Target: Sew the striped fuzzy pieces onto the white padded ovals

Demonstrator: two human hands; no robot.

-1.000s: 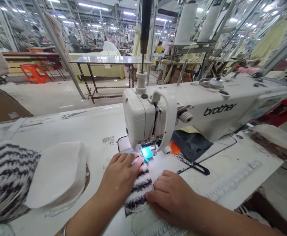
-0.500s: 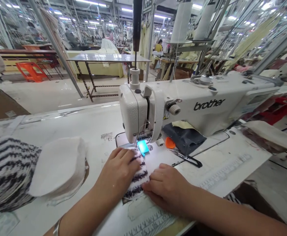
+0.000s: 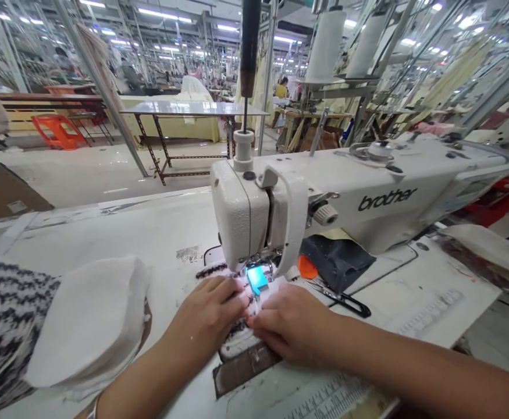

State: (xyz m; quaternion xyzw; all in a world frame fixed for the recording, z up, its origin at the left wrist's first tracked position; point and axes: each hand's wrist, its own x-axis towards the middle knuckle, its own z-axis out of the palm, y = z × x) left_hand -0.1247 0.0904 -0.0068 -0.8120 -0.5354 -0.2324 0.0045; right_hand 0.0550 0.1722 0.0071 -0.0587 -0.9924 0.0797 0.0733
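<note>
A fluffy black-and-white striped fabric piece (image 3: 238,330) lies under the presser foot of the white sewing machine (image 3: 241,218), its far end showing beyond the needle area. My left hand (image 3: 213,308) presses on its left side with fingers curled and tips close to the bright blue-lit guard (image 3: 257,279). On the fabric's right edge, my right hand (image 3: 295,323) is closed, thumb and fingers pinching it. The two hands nearly touch at the fingertips. Most of the fabric between them is hidden.
Left of my hands lie a stack of white fabric pieces (image 3: 91,323) and a striped stack (image 3: 5,326). Thread snips (image 3: 344,298), an orange piece (image 3: 308,267) and dark cloth (image 3: 341,259) lie right of the needle. A brown strip (image 3: 245,369) shows at the near side.
The striped fabric has moved forward under the presser foot, its far end now showing beyond. My right hand has moved up towards the needle. The view has shifted slightly.
</note>
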